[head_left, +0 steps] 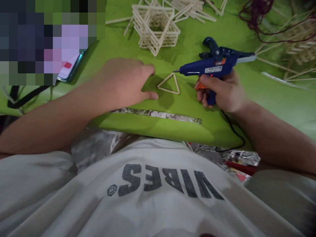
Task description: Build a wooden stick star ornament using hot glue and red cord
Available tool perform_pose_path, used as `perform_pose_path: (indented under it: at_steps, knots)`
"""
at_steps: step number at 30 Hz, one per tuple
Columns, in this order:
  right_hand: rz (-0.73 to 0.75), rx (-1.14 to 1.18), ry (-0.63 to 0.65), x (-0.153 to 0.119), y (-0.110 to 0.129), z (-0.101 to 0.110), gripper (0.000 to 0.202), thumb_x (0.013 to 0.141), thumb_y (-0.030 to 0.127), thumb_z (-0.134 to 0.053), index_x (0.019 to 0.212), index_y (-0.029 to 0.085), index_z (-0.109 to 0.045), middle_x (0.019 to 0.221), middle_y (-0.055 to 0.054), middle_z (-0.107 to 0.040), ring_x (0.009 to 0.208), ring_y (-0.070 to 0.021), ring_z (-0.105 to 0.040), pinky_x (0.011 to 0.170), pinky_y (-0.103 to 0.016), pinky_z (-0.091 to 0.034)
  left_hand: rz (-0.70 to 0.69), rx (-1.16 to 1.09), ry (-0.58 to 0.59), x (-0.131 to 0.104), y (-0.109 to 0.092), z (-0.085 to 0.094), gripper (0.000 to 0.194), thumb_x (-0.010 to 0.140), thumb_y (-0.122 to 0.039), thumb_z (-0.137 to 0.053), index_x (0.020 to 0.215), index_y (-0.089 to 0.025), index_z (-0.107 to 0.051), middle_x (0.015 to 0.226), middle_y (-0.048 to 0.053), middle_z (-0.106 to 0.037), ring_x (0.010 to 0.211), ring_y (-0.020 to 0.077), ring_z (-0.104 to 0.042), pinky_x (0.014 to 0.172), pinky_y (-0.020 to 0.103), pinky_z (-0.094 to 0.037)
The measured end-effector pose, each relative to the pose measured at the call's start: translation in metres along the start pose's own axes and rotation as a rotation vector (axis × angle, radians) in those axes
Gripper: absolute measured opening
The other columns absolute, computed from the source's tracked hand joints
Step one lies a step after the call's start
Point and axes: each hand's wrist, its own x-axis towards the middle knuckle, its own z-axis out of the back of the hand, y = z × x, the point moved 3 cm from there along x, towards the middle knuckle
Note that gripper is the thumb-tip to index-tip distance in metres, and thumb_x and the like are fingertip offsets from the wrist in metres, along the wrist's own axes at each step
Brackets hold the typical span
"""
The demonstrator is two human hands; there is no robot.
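Observation:
A blue glue gun [208, 67] with an orange trigger is gripped by my right hand [222, 87]. Its metal nozzle points left and is at the top corner of a small triangle of thin wooden sticks [168, 89], which lies flat on the green table [138, 123]. Whether nozzle and wood touch I cannot tell. Just left of the triangle, my left hand [128, 79] hovers with thumb and forefinger apart and nothing between them. A white glue stick pokes out of the gun's rear end.
Behind the triangle stands a stacked star-shaped stick structure [156, 33], near a pile of loose sticks [190, 8]. Purple cord [255, 19] and more stick work lie at right, with a loose glue stick [281, 80]. A patterned strip [160, 114] lies along the near edge; a phone [71, 67] is at left.

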Motion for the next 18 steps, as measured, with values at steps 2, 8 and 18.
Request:
perform_pose_path:
  at_steps: [2, 8, 18]
  knots:
    - [0.01, 0.014, 0.01, 0.0014, 0.0005, -0.0003, 0.055, 0.096, 0.089, -0.088, 0.085, 0.037, -0.078, 0.07, -0.002, -0.075, 0.052, -0.0247, -0.061, 0.051, -0.051, -0.063, -0.011, 0.023, 0.027, 0.0017, 0.0001, 0.0011, 0.082, 0.117, -0.075, -0.058, 0.182, -0.025, -0.06, 0.148, 0.021, -0.083, 0.124, 0.0454, -0.079, 0.102, 0.058, -0.063]
    - [0.038, 0.097, 0.016, 0.0084, -0.0015, -0.0012, 0.066, 0.088, 0.091, -0.097, 0.078, 0.029, -0.075, 0.06, -0.001, -0.071, 0.041, -0.0174, -0.056, 0.033, -0.033, -0.036, 0.006, -0.004, -0.026, -0.0028, -0.0021, 0.0008, 0.079, 0.119, -0.071, -0.059, 0.181, -0.022, -0.062, 0.15, 0.021, -0.082, 0.13, 0.0453, -0.079, 0.11, 0.058, -0.062]
    - [-0.002, 0.048, -0.018, 0.0018, 0.0024, 0.0003, 0.064, 0.087, 0.096, -0.094, 0.083, 0.034, -0.076, 0.065, -0.001, -0.074, 0.047, -0.0225, -0.061, 0.039, -0.043, -0.055, -0.062, 0.055, -0.1, -0.0053, -0.0038, 0.0024, 0.074, 0.12, -0.067, -0.061, 0.173, -0.016, -0.068, 0.137, 0.021, -0.086, 0.114, 0.0443, -0.083, 0.091, 0.053, -0.065]
